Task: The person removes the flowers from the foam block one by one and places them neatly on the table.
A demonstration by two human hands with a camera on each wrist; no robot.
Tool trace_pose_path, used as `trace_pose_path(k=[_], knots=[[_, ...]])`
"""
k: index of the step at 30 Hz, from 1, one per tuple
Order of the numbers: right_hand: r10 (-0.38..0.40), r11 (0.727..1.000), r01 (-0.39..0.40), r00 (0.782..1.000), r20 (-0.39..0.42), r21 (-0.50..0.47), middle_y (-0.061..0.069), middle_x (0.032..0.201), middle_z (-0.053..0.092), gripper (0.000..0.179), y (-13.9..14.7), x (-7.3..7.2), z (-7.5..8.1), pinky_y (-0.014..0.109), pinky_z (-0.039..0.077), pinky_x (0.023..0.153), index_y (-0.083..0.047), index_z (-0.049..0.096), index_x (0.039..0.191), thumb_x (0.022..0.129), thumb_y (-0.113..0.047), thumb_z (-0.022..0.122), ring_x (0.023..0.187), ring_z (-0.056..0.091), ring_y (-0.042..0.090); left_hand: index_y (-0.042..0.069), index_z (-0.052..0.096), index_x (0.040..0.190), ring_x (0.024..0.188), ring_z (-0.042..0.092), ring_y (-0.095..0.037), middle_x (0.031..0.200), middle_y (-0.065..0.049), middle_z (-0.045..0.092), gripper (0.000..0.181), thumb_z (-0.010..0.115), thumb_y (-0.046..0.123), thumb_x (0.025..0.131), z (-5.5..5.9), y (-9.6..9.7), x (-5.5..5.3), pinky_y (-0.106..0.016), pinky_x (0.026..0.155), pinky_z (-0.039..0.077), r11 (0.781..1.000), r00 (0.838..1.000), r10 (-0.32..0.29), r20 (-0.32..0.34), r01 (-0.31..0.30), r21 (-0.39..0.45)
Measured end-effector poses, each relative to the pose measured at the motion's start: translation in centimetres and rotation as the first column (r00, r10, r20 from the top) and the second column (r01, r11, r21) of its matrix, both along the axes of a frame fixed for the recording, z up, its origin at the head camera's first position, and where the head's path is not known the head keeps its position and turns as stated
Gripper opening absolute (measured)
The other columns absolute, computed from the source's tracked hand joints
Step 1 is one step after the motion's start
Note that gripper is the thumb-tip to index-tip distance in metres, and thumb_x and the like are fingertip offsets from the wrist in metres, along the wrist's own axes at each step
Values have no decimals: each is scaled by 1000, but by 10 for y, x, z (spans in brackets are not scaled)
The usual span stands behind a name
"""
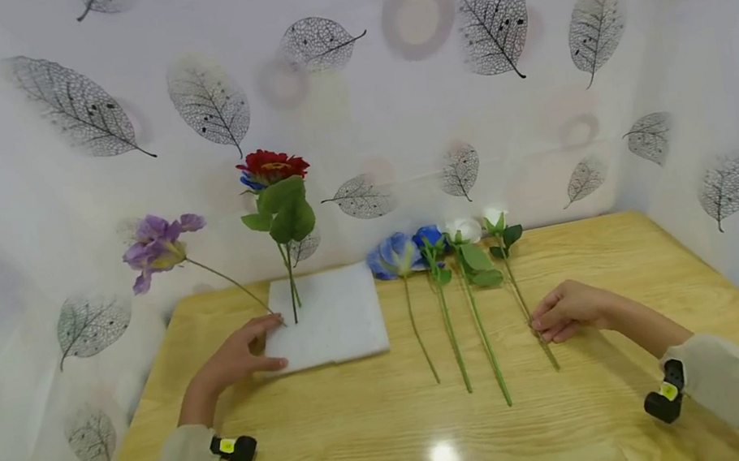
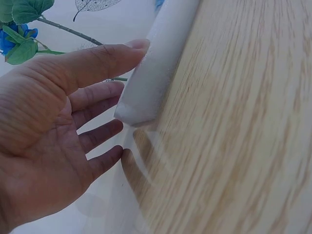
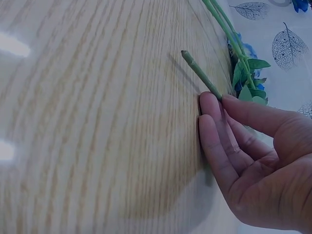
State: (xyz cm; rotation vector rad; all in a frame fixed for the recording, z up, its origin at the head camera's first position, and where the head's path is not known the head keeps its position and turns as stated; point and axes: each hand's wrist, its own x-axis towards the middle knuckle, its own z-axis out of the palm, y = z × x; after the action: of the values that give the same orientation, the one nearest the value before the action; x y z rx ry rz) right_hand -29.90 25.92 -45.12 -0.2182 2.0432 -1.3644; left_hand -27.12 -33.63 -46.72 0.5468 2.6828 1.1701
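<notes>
My right hand [image 1: 572, 310] pinches the lower stem of a white rose [image 1: 495, 221] at the right end of a row of flowers. In the right wrist view the cut end of the green stem [image 3: 200, 73] sticks out past thumb and fingertips, close over the table. My left hand [image 1: 239, 356] touches the left side of a white foam block [image 1: 334, 323], its thumb at the front corner. Upright in the foam stand a red flower [image 1: 272, 167] and a blue flower [image 1: 251, 180] partly hidden behind it. A purple flower [image 1: 158, 250] leans left out of the foam.
Beside the foam on the wooden table [image 1: 377, 443] lie a pale blue flower [image 1: 394, 256], a dark blue rose [image 1: 429, 240] and another white rose [image 1: 464, 231], stems toward the front. A leaf-patterned curtain [image 1: 347, 102] hangs behind the table and at both sides.
</notes>
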Motion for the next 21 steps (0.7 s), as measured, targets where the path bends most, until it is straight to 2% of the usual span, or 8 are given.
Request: trace_pose_path(k=[6, 21], knots=[[31, 999, -31, 1000, -7, 11, 5, 93, 78, 29, -2, -2, 3, 30, 64, 74, 17, 65, 118, 97, -4, 64, 78, 76, 14, -2, 41, 153, 149, 23, -53, 161, -31, 31, 82, 82, 24, 88, 0, -2, -2, -69, 120, 22, 1000, 1000, -3, -8, 3, -6], [21, 1000, -22, 1000, 17, 18, 6, 91, 79, 33, -3, -5, 3, 31, 64, 74, 16, 64, 121, 96, -5, 67, 78, 76, 14, -2, 42, 153, 150, 22, -52, 161, -29, 31, 82, 82, 25, 87, -1, 0, -2, -69, 120, 20, 1000, 1000, -2, -2, 2, 4]])
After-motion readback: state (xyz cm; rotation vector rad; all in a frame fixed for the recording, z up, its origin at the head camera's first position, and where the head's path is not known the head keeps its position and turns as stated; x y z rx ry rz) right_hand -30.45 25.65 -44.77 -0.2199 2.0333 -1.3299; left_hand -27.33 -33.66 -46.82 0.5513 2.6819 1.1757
